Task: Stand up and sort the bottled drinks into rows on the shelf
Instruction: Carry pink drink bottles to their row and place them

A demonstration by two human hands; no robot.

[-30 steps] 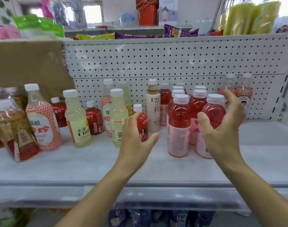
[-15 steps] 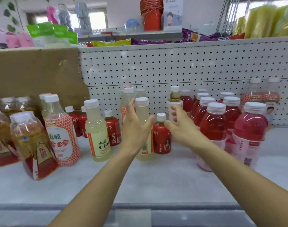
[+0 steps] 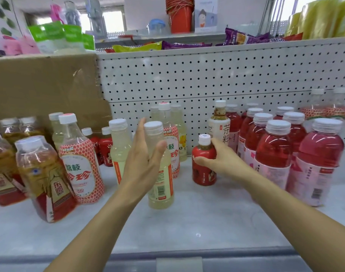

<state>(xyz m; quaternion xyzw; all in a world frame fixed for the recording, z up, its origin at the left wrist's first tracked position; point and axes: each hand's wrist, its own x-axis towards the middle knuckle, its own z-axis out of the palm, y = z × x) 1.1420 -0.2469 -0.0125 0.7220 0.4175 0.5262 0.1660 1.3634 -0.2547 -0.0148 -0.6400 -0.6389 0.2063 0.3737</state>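
At the bottom of the frame the smooth, pale shelf (image 3: 187, 222) lies in front of the drinks. Just right of centre, the right hand (image 3: 221, 160) now grips the small red bottle (image 3: 204, 173). Its thumb presses on the glossy red sleeve and its fingers (image 3: 216, 143) curl round behind the shoulder, under the white cap. Half a second ago that hand was only reaching for it. A second ago both hands were spread around the pink bottles (image 3: 273, 152) at the right.

The left hand (image 3: 144, 161) has come to the pale yellow bottle (image 3: 161, 185) left of centre. It lies against the side with fingers straight and thumb across the front, which is not a closed grip.

The pink group looks settled in upright rows, so the sorting has likely shifted to the stray red bottle. It stands upright, apart from two matching red bottles (image 3: 105, 148) further back at the left, which seem its natural row.

The bottles are thin plastic with ribbed white screw caps. The pink ones are broad-shouldered, the yellow one slim and straight-walled. Behind stands a white-labelled tea bottle (image 3: 219, 128), then the perforated pegboard (image 3: 207, 79) and brown cardboard (image 3: 44, 83) at upper left.
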